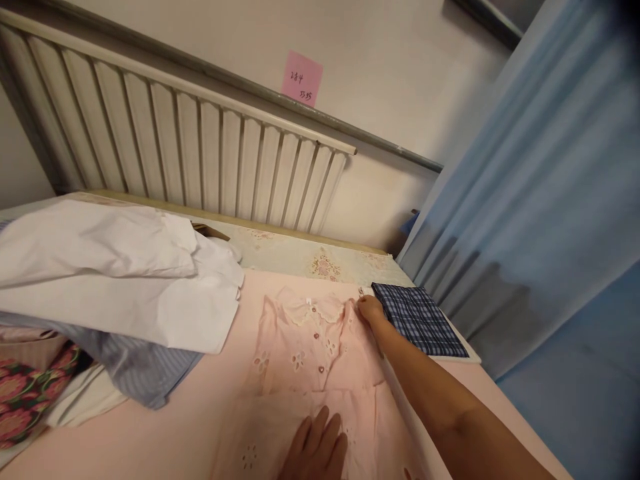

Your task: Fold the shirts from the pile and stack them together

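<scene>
A pale pink dress [301, 360] with a lace-edged collar, buttons and cut-out flower embroidery lies front up on the pink bed sheet. My left hand [319, 445] rests flat on its skirt, below the waist seam, with the fingers slightly apart. At the dress's upper right shoulder, my right hand [371, 309] has its fingers closed on the pink cloth at the edge. My right forearm reaches across the dress's right side and hides part of it. Just beyond that hand lies a folded dark blue plaid cloth [420, 320] on top of something white.
On the left is a heap with a white garment [125, 267], blue striped cloth [150, 367] and floral fabric [25, 400]. A radiator [200, 147] runs along the wall, with a pink note [302, 78] above it. Blue curtains [540, 173] hang on the right.
</scene>
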### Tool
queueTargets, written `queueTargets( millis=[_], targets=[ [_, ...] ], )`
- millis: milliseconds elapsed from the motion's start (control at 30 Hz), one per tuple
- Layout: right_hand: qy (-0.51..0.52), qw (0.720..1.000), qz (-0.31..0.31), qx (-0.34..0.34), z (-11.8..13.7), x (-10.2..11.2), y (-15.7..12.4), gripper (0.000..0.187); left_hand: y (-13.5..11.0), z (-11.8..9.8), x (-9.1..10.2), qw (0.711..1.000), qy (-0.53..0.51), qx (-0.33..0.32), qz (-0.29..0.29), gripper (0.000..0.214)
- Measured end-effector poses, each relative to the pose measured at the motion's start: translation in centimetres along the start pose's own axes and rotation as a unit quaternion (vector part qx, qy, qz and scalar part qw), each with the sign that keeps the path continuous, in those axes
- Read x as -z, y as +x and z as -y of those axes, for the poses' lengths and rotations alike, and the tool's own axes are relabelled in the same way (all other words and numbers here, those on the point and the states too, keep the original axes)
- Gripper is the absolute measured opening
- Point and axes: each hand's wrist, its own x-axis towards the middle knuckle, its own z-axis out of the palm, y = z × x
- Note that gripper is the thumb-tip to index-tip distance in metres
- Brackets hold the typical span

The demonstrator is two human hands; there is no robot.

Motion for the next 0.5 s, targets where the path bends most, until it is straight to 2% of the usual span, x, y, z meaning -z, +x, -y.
queueTargets(
  millis=[133, 267, 367, 500],
  targets=[
    [0.04, 0.997, 0.061, -0.025, -0.5, -0.9, 0.0, 0.033, 0.1, 0.1, 0.1, 1.0, 0.004, -0.003, -0.008, 0.04],
    [0.075, 0.993, 0.095, -0.019, -0.3, -1.4, 0.0, 0.031, 0.1, 0.4, 0.3, 1.0, 0.0, -0.011, -0.004, 0.036],
    [0.081, 0.992, 0.096, 0.001, 0.2, -1.5, 0.3, 0.03, 0.3, 0.8, 0.6, 0.999, 0.014, -0.02, -0.024, 0.031],
    [0.073, 0.995, 0.061, 0.018, 0.9, -2.0, 0.8, 0.034, 0.6, 0.8, 0.6, 0.999, 0.03, -0.023, -0.037, 0.031]
  ],
)
